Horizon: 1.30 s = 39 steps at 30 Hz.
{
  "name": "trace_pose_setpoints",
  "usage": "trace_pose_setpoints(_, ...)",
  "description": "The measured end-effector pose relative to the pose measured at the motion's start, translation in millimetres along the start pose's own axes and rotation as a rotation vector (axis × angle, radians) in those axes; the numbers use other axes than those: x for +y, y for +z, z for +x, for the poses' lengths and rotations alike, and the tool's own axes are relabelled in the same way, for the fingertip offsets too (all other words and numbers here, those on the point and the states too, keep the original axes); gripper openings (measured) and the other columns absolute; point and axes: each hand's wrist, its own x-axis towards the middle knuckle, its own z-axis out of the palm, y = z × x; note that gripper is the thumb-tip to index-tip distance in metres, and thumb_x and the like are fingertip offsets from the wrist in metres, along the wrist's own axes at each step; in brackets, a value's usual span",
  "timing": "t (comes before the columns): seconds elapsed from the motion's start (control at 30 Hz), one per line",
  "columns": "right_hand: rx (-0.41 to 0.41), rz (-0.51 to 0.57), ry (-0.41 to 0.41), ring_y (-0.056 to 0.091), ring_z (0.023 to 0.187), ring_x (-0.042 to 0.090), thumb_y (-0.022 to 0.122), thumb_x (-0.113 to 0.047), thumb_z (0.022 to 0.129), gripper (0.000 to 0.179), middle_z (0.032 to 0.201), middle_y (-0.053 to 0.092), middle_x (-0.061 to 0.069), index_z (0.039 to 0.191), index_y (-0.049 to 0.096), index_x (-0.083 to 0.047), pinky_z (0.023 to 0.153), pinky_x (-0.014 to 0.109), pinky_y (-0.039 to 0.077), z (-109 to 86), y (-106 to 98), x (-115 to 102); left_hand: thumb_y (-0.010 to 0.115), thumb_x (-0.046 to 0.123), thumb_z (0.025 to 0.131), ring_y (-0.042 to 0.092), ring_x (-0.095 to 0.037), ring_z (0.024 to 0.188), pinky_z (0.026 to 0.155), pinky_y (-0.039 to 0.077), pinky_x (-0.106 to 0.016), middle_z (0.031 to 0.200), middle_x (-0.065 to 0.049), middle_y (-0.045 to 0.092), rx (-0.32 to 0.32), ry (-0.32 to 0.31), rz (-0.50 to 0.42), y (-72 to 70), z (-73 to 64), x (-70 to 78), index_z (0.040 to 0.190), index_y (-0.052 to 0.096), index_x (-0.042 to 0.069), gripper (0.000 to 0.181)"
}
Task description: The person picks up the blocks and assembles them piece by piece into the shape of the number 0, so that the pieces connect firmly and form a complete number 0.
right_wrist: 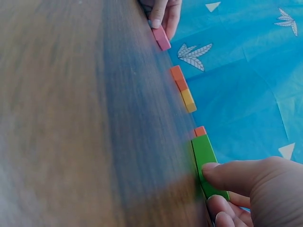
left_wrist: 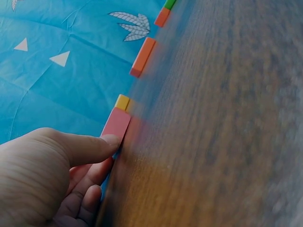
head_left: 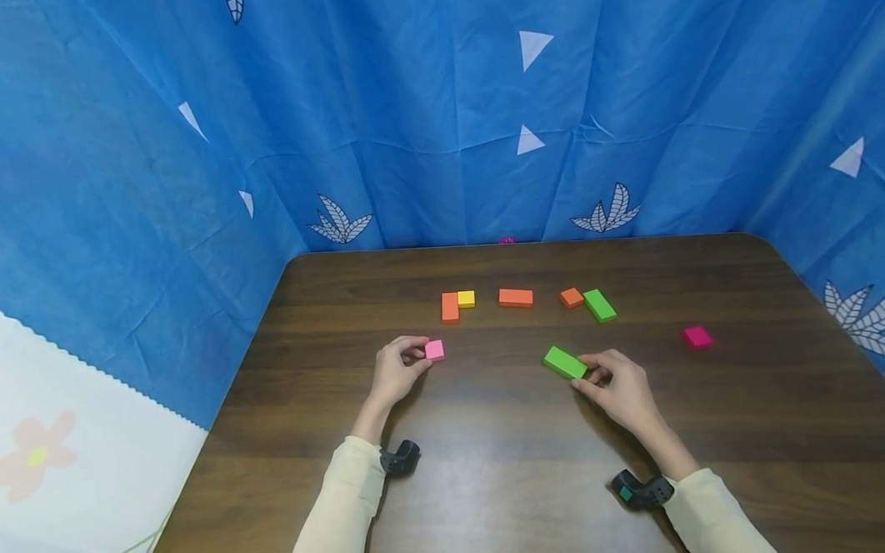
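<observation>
My left hand [head_left: 395, 372] pinches a small pink block [head_left: 435, 350] between thumb and fingers, low over the table. The left wrist view shows the thumb along the side of that pink block [left_wrist: 116, 126]. To the right, my right hand [head_left: 619, 388] grips the near end of a long green block [head_left: 565, 363]. In the right wrist view the thumb lies on the green block [right_wrist: 204, 153]. Beyond the hands are an orange block [head_left: 450, 308] touching a yellow block [head_left: 466, 299], a lone orange block [head_left: 515, 298], and a small orange block [head_left: 571, 298] beside another green block [head_left: 600, 306].
A magenta block [head_left: 697, 337] lies apart at the right of the brown wooden table [head_left: 484, 491]. A blue curtain [head_left: 418, 102] hangs behind the table's far edge and along its sides. White cloth with a flower print [head_left: 39, 456] is at the left.
</observation>
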Motion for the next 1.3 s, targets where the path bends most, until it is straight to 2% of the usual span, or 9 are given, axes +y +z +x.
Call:
trace_pose_setpoints(0.3, -0.016, 0.078, 0.025, 0.059, 0.067, 0.003, 0.081, -0.005, 0.076, 0.032, 0.087, 0.064, 0.009, 0.106, 0.071, 0.002, 0.058, 0.015, 0.051, -2.2, -3.0, 1.9, 0.076, -0.001, 0.080, 0.066, -0.023, 0.087, 0.082, 0.058, -0.039, 0.101, -0.012, 0.068, 0.073, -0.017, -0.051, -3.3, -5.1, 5.0, 0.109, 0.072, 0.003, 0.029)
trace_pose_setpoints(0.47, -0.031, 0.090, 0.023, 0.058, 0.067, -0.001, 0.081, -0.006, 0.077, 0.032, 0.087, 0.065, 0.007, 0.107, 0.071, 0.000, 0.059, 0.015, 0.050, -5.4, -6.2, -0.3, 0.078, 0.000, 0.078, 0.067, -0.022, 0.082, 0.080, 0.059, -0.036, 0.096, -0.011, 0.069, 0.081, -0.037, -0.072, -4.5, -13.7, 14.5, 0.106, 0.073, 0.004, 0.029)
trace_pose_setpoints(0.67, -0.031, 0.134, -0.084, 0.058, 0.067, -0.001, 0.082, -0.002, 0.074, 0.031, 0.088, 0.065, 0.006, 0.103, 0.072, -0.001, 0.059, 0.015, 0.051, -12.7, -7.8, -10.7, 0.080, 0.001, 0.076, 0.067, -0.019, 0.080, 0.078, 0.059, -0.033, 0.093, -0.008, 0.069, 0.045, -0.022, -0.060, -2.9, -28.5, 29.8, 0.104, 0.073, 0.005, 0.029)
trace_pose_setpoints(0.83, -0.065, 0.186, -0.155, 0.058, 0.067, -0.001, 0.083, 0.000, 0.072, 0.032, 0.087, 0.065, 0.002, 0.102, 0.073, -0.002, 0.059, 0.015, 0.052, -19.0, -5.3, -19.7, 0.080, -0.003, 0.075, 0.067, -0.017, 0.078, 0.075, 0.059, -0.028, 0.090, -0.008, 0.069, 0.012, 0.039, -0.063, -0.2, -38.0, 38.2, 0.102, 0.072, 0.002, 0.028)
trace_pose_setpoints(1.07, -0.186, 0.239, -0.252, 0.057, 0.069, 0.000, 0.084, 0.000, 0.070, 0.035, 0.088, 0.065, -0.004, 0.103, 0.073, -0.007, 0.059, 0.019, 0.052, -31.3, -1.9, -29.1, 0.081, -0.002, 0.074, 0.065, -0.013, 0.075, 0.072, 0.057, -0.022, 0.087, -0.006, 0.068, -0.033, 0.046, -0.038, 8.2, -51.3, 43.7, 0.100, 0.072, 0.001, 0.028)
trace_pose_setpoints(1.3, -0.298, 0.271, -0.305, 0.058, 0.070, 0.000, 0.084, 0.000, 0.069, 0.036, 0.091, 0.065, -0.005, 0.103, 0.073, -0.007, 0.059, 0.020, 0.051, -37.1, 4.1, -33.9, 0.082, -0.001, 0.073, 0.065, -0.011, 0.073, 0.068, 0.056, -0.021, 0.085, -0.005, 0.069, -0.080, 0.096, -0.006, 17.7, -65.9, 48.1, 0.098, 0.072, 0.002, 0.027)
